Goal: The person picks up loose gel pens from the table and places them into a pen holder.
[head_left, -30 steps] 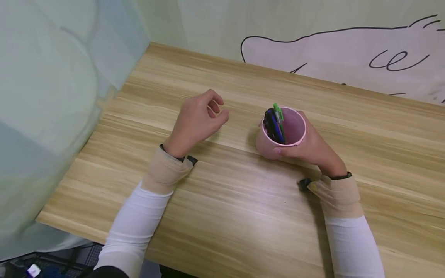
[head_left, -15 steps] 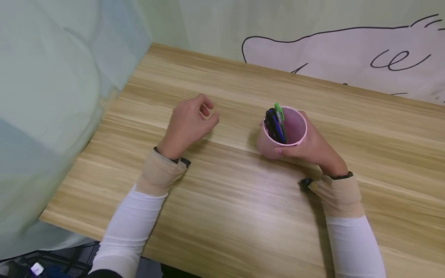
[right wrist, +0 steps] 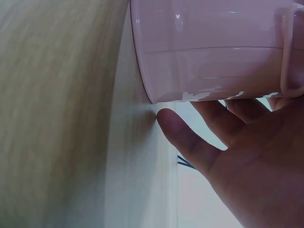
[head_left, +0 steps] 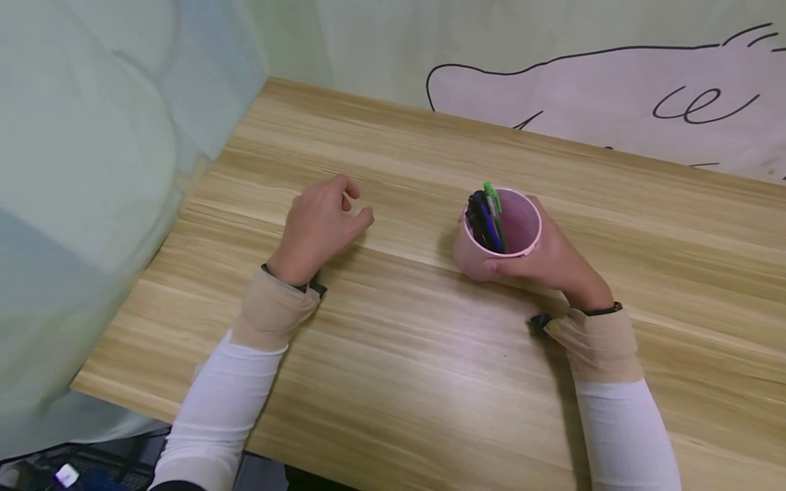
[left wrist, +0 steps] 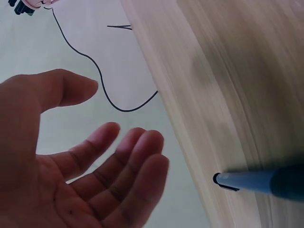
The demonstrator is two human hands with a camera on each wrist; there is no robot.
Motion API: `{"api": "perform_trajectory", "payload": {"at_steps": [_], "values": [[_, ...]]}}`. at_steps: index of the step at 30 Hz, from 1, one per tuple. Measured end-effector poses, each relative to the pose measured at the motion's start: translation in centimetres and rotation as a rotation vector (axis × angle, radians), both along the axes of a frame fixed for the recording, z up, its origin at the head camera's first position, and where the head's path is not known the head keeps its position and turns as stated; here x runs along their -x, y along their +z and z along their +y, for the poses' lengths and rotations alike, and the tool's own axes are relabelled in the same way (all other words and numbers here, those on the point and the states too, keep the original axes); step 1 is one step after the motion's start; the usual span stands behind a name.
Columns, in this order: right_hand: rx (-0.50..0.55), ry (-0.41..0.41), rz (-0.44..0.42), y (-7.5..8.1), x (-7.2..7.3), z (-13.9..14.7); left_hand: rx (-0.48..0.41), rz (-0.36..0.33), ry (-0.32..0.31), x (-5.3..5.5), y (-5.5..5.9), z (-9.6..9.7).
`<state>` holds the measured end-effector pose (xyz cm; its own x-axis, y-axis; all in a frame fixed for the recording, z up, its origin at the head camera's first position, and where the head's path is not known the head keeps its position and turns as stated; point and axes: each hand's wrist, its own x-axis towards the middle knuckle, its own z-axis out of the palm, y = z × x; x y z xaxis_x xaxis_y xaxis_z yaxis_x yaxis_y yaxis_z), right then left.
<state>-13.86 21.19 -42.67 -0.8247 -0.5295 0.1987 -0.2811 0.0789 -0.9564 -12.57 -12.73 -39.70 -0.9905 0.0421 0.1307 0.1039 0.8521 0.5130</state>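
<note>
My right hand (head_left: 552,259) grips a pink pen cup (head_left: 469,262) on the table, thumb along its near side and fingers behind it. Black, blue and green pens (head_left: 488,221) lean against the cup's left inner wall. Up close in the right wrist view, the cup (right wrist: 209,52) shows a glossy side and a handle-like loop (right wrist: 287,50). My left hand (head_left: 319,225) is over the table left of the cup, holding nothing, fingers loosely bent. In the left wrist view that hand (left wrist: 90,166) is apart from a blue-grey, pen-like thing (left wrist: 247,182) with a dark end.
The wood-grain table (head_left: 393,382) meets a wall (head_left: 552,88) with a cartoon drawing at the back. A pale curtain-like sheet (head_left: 80,204) runs along its left edge. Below the front left corner stands a dark mesh basket (head_left: 98,464).
My left hand has drawn back to the left and toward me, away from the cup. The right hand and the pen cup have stayed in place.
</note>
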Motion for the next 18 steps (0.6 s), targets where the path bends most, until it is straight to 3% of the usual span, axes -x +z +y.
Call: {"api": "perform_trajectory", "payload": {"at_steps": [2, 8, 10, 18], "values": [[0.013, 0.013, -0.001, 0.0, 0.0, 0.0, 0.011, -0.008, 0.01, -0.1, 0.0, -0.1], [0.1, 0.097, -0.02, 1.9, -0.6, -1.0, 0.051, -0.023, 0.044, -0.3, -0.2, -0.5], [0.087, 0.081, -0.014, 2.2, -0.7, -1.0, 0.075, -0.017, 0.052, -0.4, -0.3, -0.7], [0.034, 0.029, 0.002, 0.7, 0.1, -0.4, 0.164, -0.031, 0.085, -0.6, -0.7, -1.2]]}}
